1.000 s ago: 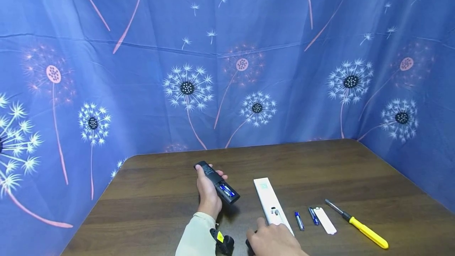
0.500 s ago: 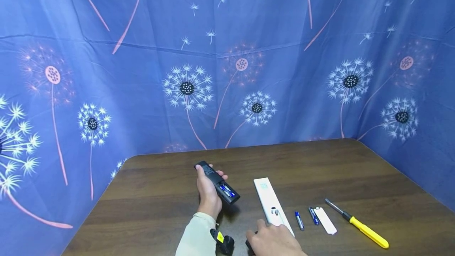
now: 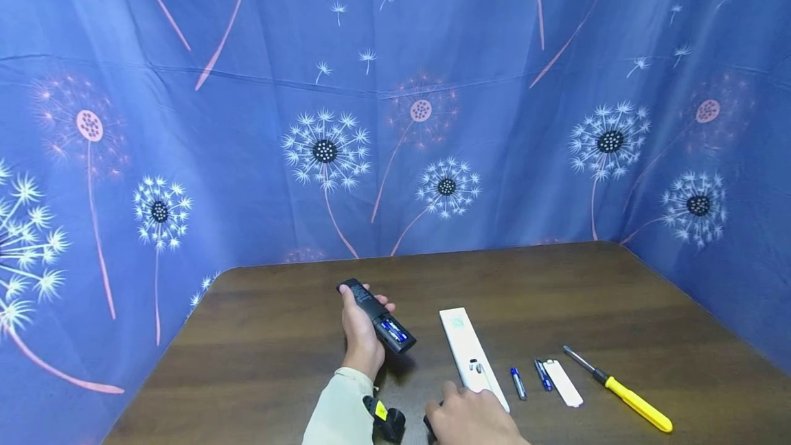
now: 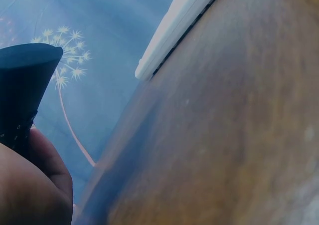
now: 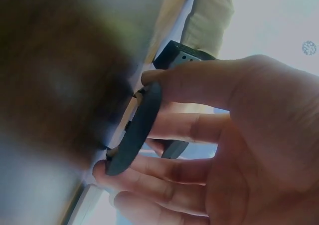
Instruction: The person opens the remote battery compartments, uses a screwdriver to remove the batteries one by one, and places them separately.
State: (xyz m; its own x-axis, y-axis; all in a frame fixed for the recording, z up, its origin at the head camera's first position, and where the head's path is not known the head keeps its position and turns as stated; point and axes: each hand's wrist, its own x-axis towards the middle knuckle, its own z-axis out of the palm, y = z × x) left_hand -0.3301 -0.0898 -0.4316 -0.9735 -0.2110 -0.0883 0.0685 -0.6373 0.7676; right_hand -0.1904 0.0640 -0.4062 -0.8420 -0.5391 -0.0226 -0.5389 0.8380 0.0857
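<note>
My left hand (image 3: 360,338) grips a black remote control (image 3: 369,304) above the table, its back facing up. The remote's battery bay is uncovered at the near end, and two blue batteries (image 3: 393,331) lie in it. Low at the front, my right hand (image 3: 476,419) overlaps the near end of a white remote control (image 3: 468,342) in the head view. Seen from the right wrist, the thumb and fingers pinch a curved black battery cover (image 5: 135,130) by its ends, with small tabs along one edge. In the head view the hand mostly hides this cover.
Two loose batteries, one blue and silver (image 3: 518,384) and one blue (image 3: 544,375), lie right of the white remote. A white battery cover (image 3: 564,383) sits beside them. Farther right is a screwdriver (image 3: 636,404) with a yellow handle. A blue dandelion-print curtain (image 3: 247,156) hangs behind the table.
</note>
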